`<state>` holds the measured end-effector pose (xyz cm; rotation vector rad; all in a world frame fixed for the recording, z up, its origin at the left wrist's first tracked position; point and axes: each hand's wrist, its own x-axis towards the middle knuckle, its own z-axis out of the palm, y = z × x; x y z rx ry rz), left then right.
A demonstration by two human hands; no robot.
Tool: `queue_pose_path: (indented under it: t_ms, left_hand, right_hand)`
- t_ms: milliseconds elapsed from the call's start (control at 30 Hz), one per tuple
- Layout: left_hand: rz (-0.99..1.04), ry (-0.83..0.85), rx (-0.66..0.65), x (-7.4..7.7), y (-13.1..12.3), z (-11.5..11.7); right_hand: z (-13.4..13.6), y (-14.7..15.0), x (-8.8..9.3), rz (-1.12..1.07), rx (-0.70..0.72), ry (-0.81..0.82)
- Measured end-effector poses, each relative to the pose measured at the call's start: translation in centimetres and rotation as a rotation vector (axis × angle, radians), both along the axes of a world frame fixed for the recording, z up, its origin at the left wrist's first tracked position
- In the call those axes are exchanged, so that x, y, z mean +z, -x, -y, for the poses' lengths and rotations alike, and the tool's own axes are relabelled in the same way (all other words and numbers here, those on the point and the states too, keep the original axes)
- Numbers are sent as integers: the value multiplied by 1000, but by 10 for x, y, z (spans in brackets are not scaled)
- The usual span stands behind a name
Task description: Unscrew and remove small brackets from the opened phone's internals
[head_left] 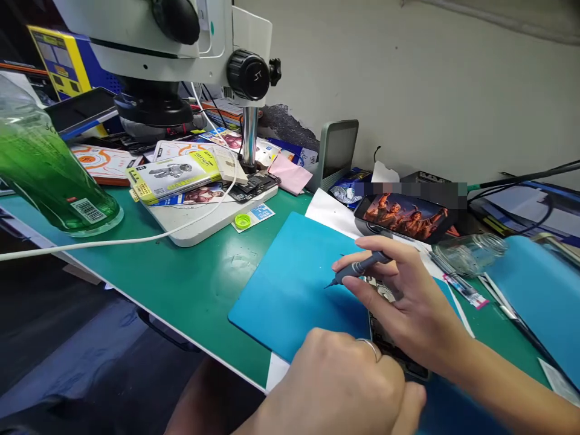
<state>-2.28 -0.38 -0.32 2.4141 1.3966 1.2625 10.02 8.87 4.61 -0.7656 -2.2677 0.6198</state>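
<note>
One slim dark screwdriver (357, 267) is gripped in the right hand (414, 296), its tip pointed leftward over the blue mat (290, 284) that is laid on the green desk (158, 278). Beneath that hand, an opened phone (383, 291) is partly hidden on the mat's right part. The left hand (339, 377) is curled in front, beside the phone; whether anything is held by it cannot be told.
</note>
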Motion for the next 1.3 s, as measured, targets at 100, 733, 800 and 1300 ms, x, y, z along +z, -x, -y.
queue_pose_path:
  t_ms: [100,733,800,1300]
  left_hand:
    - [8,59,2,1,0,-2]
    - [111,336,96,3,2,-3]
    - [89,316,108,1,2,-1]
    - [47,195,159,4,-18,-3]
  right_hand:
    - [0,2,-2,-10,-8,9]
    - [20,-84,-12,-366,-293,-252]
    - [23,-85,-19,-415,-273,-190]
    - [41,-86,-28,-596,-182,-42]
